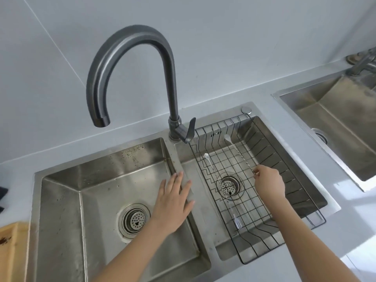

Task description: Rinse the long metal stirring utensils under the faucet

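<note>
Right, double steel sink (61, 192) w/ grey gooseneck faucet (130, 64), spout over L basin, no water running. Black wire rack (270, 151) sits in R basin. No readable brand or writing anywhere. L hand (173, 202) lies flat, fingers spread, on the divider btwn basins, holding nothing. R hand (268, 183) pinches the twisted stem of one long stirring spoon (238, 148), bowl end up toward rack's back. Second stirring spoon (220, 184) lies in rack, fork end near front.
</note>
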